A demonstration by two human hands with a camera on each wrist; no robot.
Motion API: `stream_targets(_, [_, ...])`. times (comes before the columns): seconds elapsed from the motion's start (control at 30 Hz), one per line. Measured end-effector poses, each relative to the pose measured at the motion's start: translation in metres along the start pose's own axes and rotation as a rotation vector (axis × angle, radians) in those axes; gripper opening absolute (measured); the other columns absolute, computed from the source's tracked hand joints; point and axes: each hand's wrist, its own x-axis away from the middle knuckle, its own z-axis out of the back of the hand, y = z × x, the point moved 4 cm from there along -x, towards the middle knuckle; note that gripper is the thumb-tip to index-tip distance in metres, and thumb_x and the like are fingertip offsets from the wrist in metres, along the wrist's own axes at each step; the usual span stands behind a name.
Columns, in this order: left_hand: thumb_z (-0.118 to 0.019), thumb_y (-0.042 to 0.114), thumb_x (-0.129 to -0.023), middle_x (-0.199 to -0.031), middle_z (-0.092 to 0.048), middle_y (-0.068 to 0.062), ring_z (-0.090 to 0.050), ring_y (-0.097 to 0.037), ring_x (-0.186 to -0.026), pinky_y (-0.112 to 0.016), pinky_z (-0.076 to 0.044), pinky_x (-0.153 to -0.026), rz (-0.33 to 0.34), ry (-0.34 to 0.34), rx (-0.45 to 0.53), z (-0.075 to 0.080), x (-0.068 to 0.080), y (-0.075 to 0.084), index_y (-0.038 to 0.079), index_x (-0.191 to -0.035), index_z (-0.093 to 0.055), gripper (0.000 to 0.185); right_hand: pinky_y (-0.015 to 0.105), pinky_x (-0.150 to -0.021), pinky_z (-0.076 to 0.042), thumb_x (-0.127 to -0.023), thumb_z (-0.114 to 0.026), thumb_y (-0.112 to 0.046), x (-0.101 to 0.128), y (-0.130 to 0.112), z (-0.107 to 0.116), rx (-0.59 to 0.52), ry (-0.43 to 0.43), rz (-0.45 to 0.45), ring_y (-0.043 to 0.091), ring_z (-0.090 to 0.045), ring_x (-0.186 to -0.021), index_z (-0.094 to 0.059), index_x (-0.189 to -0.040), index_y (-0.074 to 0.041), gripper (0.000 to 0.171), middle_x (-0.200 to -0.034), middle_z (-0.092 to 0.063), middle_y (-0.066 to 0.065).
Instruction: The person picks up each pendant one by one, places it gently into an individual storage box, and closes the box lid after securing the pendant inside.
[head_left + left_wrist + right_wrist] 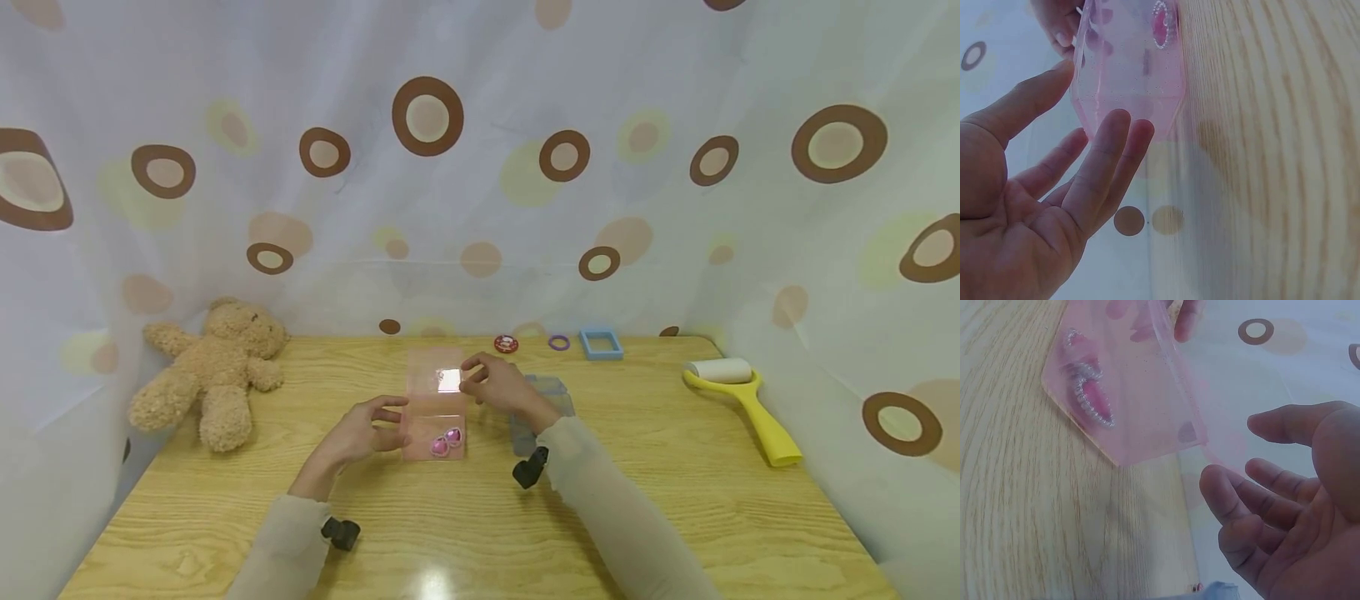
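Note:
A see-through pink box [420,427] stands on the table with its pink lid [423,367] raised at the back. Inside it lie small pink heart-shaped sunglasses [447,442] edged with pearl-like beads; the right wrist view shows the beaded rim [1094,403] through the plastic. My left hand [367,429] is at the box's left side, fingers loosely bent and spread, their tips at the wall in the left wrist view. By the lid's right edge is my right hand [501,385], its thumb and fingers apart. Whether its fingertips touch the lid, I cannot tell.
Partly behind my right forearm lies a clear greyish box [551,387]. Along the back are a red round piece [506,343], a purple ring [558,342] and a blue square frame [601,344]. A teddy bear [217,367] lies left, a yellow-handled lint roller [750,396] right.

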Motion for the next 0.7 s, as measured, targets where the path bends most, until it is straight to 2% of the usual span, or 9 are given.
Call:
stream_targets(0.27, [-0.074,0.014,-0.091,-0.137,-0.056,-0.028,-0.062,-0.036,-0.117,-0.053,-0.054,-0.094,-0.006,-0.004,-0.006,0.0005,0.0011,0.0020,0.005,-0.147,-0.045,0.064,0.036,-0.078,-0.056,-0.098,-0.062,-0.023,0.0023,-0.0014,0.0026,-0.039,0.011,-0.004,0.035,-0.071,-0.091,-0.053,-0.140,-0.007,0.045,-0.116,-0.071,0.015])
stream_targets(0.43, [-0.075,0.014,-0.090,-0.136,-0.055,-0.029,-0.064,-0.035,-0.114,-0.053,-0.054,-0.094,-0.010,-0.008,-0.007,0.0009,0.0009,0.0023,0.004,-0.147,-0.044,0.065,0.034,-0.075,-0.054,-0.099,-0.062,-0.026,0.0010,0.0015,0.0037,-0.041,0.014,-0.010,0.033,-0.071,-0.093,-0.050,-0.144,-0.010,0.049,-0.115,-0.072,0.012])
stream_targets(0.57, [-0.075,0.014,-0.090,-0.136,-0.055,-0.029,-0.065,-0.035,-0.113,-0.052,-0.054,-0.094,-0.010,-0.008,-0.006,0.0009,-0.0003,0.0012,0.003,-0.147,-0.045,0.065,0.030,-0.071,-0.052,-0.100,-0.061,-0.025,0.0000,0.0028,0.0037,-0.039,0.019,-0.003,0.033,-0.071,-0.093,-0.054,-0.141,-0.013,0.043,-0.112,-0.072,0.010])
stream_targets(0.7, [-0.075,0.014,-0.090,-0.135,-0.055,-0.029,-0.065,-0.032,-0.110,-0.051,-0.055,-0.093,-0.005,-0.004,-0.008,0.0005,-0.0006,0.0013,0.003,-0.146,-0.045,0.065,0.028,-0.066,-0.048,-0.101,-0.060,-0.024,0.0013,0.0004,0.0050,-0.044,0.019,0.014,0.036,-0.070,-0.091,-0.057,-0.137,-0.015,0.037,-0.112,-0.070,0.015])
